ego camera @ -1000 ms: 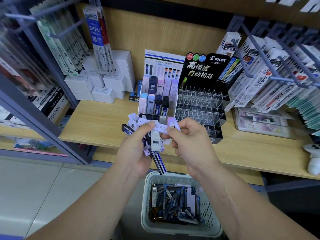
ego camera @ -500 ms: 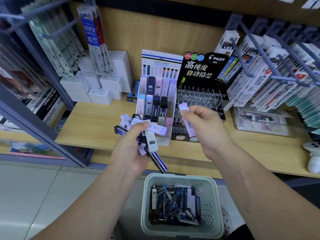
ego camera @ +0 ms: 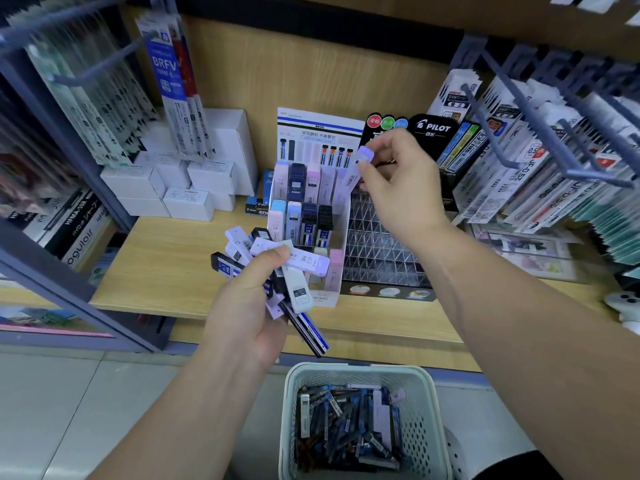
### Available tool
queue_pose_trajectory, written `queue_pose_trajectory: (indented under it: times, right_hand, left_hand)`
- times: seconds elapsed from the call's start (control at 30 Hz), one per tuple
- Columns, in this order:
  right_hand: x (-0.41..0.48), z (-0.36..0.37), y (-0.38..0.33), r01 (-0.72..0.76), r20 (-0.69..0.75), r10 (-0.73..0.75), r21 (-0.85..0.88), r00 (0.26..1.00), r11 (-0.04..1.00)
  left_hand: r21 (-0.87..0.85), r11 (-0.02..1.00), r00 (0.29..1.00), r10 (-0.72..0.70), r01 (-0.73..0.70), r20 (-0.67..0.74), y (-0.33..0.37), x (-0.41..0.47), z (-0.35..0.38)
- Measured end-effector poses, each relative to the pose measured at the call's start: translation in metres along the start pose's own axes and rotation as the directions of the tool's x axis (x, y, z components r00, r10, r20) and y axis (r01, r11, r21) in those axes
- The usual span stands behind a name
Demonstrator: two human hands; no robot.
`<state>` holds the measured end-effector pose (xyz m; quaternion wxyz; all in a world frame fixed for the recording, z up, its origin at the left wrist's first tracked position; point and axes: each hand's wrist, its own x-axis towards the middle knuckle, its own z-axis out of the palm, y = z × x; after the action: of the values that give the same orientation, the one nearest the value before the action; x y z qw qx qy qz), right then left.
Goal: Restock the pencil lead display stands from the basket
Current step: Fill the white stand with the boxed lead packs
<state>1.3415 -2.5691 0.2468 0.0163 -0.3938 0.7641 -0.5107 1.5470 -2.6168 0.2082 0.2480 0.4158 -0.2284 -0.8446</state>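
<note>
Shelf: a pale wooden board that runs under and beyond both my hands, carrying the two stands.
Hanging packs: rows of refill packets on hooks, out past my right hand; more hang beyond my left hand.
Black stand: clear tiered pockets under a black header card, directly below my right hand and wrist.
Basket: a pale perforated tub on the floor, below and nearer me than both hands, with a heap of mostly dark blue lead cases in the bottom.
White stand: between my two hands, just beside the black stand, with upright lead cases in its stepped rows.
White boxes: stacked on the shelf, beyond my left hand.
Left hand: fingers curled round a fanned bunch of cases, thumb pressed on top, just in front of the white stand's lowest row.
Right hand: raised over the stands, thumb and fingertips pinching one case.
Bunch of cases: white, lilac and black-and-blue cases, splayed above and below my left hand.
Lilac case: tilted in my right fingertips, at the right end of the white stand's back row.
</note>
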Motion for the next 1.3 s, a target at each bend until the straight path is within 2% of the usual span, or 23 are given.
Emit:
queue_pose_trajectory:
  times: [0.13,0.23,0.37,0.5,0.57,0.6,0.67,0.73,0.8,0.87,1.07,1.3]
  right_hand:
    - [0.008,0.008,0.015,0.09,0.007,-0.09,-0.181,0.996,0.979]
    - [0.015,0.013,0.021,0.115,0.06,-0.102,-0.285,0.993,0.952]
    - [0.014,0.018,0.027,0.207,0.141,-0.159,-0.463,0.977,0.862]
    - [0.008,0.019,0.021,0.167,0.116,-0.125,-0.502,0.985,0.849]
    - [-0.003,0.016,0.011,0.132,0.059,-0.118,-0.419,0.991,0.898]
    - [-0.012,0.013,0.004,0.089,0.048,-0.078,-0.317,0.996,0.944]
    - [-0.035,0.005,-0.014,-0.122,0.143,0.128,-0.045,0.981,0.991]
    - [-0.059,-0.004,-0.031,-0.393,0.354,0.308,0.201,0.883,0.897]
    - [-0.078,-0.009,-0.04,-0.522,0.508,0.348,0.253,0.788,0.814]
    - [-0.09,-0.006,-0.044,-0.542,0.551,0.343,0.249,0.761,0.803]
    - [-0.099,0.005,-0.047,-0.591,0.435,0.438,0.329,0.787,0.736]
    - [-0.098,0.003,-0.051,-0.592,0.434,0.423,0.407,0.796,0.696]
  left_hand:
    - [-0.028,1.0,1.0,-0.004,0.004,0.031,0.0,0.002,-0.003]
    - [-0.045,0.999,0.999,-0.003,0.005,0.045,0.0,0.002,-0.002]
    - [-0.056,0.998,0.999,-0.005,0.008,0.052,0.001,0.001,0.0]
    - [-0.062,0.998,0.998,-0.002,0.005,0.057,0.001,0.0,0.004]
    - [-0.044,0.999,0.998,-0.009,0.012,0.057,0.0,-0.001,0.006]
    - [-0.034,0.999,0.999,-0.01,0.011,0.052,0.0,-0.001,0.006]
    - [-0.03,1.0,0.999,-0.003,0.004,0.049,-0.001,-0.002,0.005]
    - [-0.042,0.999,0.999,-0.002,0.004,0.052,-0.002,-0.002,0.006]
    - [-0.026,1.0,0.999,0.01,-0.009,0.052,-0.004,-0.003,0.007]
    - [0.004,1.0,0.997,0.014,-0.014,0.071,-0.005,-0.004,0.009]
    - [0.0,1.0,0.998,-0.01,0.01,0.062,-0.005,-0.009,0.014]
    - [0.027,1.0,0.987,-0.012,0.008,0.16,-0.005,-0.008,0.01]
